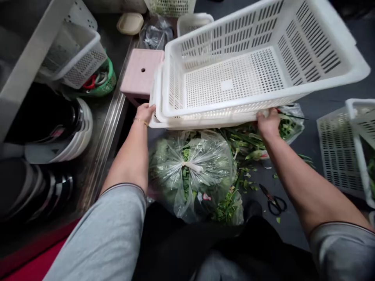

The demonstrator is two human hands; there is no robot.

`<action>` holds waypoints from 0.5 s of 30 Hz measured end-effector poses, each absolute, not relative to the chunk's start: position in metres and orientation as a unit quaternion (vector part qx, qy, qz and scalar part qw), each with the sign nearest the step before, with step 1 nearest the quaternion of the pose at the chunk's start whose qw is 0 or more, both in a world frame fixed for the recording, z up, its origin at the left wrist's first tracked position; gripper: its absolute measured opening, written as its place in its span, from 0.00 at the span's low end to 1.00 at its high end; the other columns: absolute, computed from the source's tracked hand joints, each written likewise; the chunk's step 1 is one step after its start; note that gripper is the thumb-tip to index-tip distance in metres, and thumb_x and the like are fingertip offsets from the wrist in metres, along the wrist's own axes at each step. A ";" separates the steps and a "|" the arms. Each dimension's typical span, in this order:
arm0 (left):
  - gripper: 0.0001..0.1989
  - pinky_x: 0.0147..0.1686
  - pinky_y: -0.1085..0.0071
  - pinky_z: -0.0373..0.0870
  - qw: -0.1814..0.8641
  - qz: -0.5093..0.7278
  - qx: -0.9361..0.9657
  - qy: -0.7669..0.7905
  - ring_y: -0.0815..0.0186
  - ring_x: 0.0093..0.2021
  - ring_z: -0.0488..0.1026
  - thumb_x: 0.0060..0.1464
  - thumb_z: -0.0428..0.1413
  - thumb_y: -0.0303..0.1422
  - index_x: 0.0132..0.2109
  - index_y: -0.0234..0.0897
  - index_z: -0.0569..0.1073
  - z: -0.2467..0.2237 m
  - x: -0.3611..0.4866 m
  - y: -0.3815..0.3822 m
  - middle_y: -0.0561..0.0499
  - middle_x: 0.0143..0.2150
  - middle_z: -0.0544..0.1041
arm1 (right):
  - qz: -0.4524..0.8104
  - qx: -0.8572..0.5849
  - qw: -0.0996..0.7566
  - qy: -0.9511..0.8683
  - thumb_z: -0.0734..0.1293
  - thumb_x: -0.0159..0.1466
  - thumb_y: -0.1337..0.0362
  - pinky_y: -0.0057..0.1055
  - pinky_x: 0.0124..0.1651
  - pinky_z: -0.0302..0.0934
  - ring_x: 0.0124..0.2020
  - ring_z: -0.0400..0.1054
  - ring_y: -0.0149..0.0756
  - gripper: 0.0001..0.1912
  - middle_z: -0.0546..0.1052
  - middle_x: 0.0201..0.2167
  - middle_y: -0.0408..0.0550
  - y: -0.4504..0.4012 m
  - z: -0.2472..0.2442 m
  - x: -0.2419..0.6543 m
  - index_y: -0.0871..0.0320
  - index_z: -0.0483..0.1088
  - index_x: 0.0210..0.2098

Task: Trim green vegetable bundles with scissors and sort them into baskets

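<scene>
Nested white plastic baskets [225,86] with slotted walls tilt toward me in the upper part of the head view. My left hand [145,113] grips their near left corner. Along the near long side, my right hand [268,121] is closed on the rim, with some fingers hidden beneath it. Below the baskets lies a knotted clear plastic bag [193,171] full of leafy greens. Loose green stalks [246,142] show between the bag and my right hand.
Black-handled scissors [274,203] lie on the dark floor among leaf scraps. A pink stool [142,72] stands left of the baskets. More white baskets [340,144] are at the right. Stacked buckets [67,136] and a green basket [107,84] sit on the left shelf.
</scene>
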State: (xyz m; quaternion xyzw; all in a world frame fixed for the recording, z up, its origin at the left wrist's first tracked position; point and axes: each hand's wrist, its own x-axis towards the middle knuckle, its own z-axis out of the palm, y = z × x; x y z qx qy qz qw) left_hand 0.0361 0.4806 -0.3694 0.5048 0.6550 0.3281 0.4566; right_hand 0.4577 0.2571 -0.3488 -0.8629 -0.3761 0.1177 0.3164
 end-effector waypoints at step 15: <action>0.11 0.40 0.66 0.65 0.188 -0.171 0.903 0.347 0.56 0.43 0.73 0.49 0.59 0.34 0.42 0.38 0.76 -0.294 0.044 0.247 0.44 0.42 0.77 | 0.182 -0.660 -0.017 -0.729 0.58 0.67 0.54 0.40 0.53 0.58 0.54 0.64 0.50 0.29 0.70 0.53 0.67 0.154 -0.254 0.224 0.68 0.59 0.61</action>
